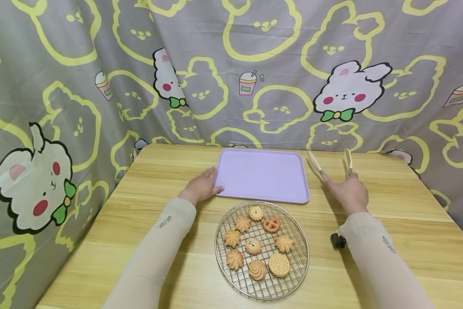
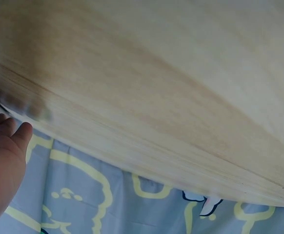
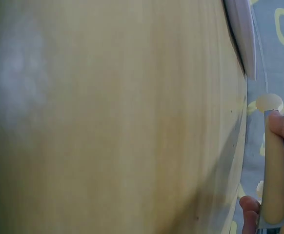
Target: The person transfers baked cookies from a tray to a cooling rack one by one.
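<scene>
My left hand (image 1: pixel 202 185) touches the left edge of a light purple rectangular tray (image 1: pixel 262 175), its thumb at the near corner. In the left wrist view the hand (image 2: pixel 4 158) shows only at the left border. My right hand (image 1: pixel 350 195) grips a pair of tongs (image 1: pixel 315 163) to the right of the tray, their pale tips spread apart and pointing at the curtain. The right wrist view shows the thumb against one arm of the tongs (image 3: pixel 276 170). Nothing sits between the tips.
Nearer me than the tray, a round wire cooling rack (image 1: pixel 242 279) bears several cookies, among them a pretzel-shaped one (image 1: pixel 272 225) and a dotted round one (image 1: pixel 279 265). A patterned grey curtain (image 1: pixel 216 43) stands along the back and left of the wooden table (image 1: pixel 138 206).
</scene>
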The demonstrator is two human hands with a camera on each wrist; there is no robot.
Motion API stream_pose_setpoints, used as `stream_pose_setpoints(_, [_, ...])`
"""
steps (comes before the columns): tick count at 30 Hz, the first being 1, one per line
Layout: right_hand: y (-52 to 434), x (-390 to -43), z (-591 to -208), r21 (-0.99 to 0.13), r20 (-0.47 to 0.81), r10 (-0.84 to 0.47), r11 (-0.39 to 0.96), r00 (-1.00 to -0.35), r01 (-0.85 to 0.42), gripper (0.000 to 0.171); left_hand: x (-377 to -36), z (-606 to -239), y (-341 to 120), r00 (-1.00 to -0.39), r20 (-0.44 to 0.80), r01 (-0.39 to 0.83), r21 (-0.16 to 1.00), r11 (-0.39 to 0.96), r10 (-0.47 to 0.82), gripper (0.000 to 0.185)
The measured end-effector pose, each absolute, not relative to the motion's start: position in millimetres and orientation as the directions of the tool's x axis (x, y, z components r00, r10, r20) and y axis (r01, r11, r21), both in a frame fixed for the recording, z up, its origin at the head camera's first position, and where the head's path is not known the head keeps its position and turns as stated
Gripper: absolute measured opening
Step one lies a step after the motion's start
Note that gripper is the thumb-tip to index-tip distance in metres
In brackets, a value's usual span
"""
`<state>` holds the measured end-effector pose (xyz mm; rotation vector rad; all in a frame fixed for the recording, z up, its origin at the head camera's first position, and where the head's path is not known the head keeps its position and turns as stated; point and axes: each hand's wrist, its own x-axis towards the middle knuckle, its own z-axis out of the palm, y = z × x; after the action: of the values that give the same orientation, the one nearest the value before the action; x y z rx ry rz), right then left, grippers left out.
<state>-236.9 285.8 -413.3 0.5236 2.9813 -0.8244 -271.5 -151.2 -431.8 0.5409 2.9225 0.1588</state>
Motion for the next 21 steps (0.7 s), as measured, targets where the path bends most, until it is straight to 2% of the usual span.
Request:
stream_pose_setpoints(7, [287, -238, -418, -0.483, -0.06, 0.305, 0.824, -0.951, 0.295, 0.104, -272, -432, -151, -0.921, -0.139, 0.346, 0.135, 0.928, 0.363, 0.083])
stream_pose_setpoints(21, [289, -239, -425, -0.395, -0.061, 0.274, 0.877, -0.96, 0.275, 0.106, -271, -430, -150, -0.921, -0.149, 0.339, 0.143, 0.93, 0.359, 0.082])
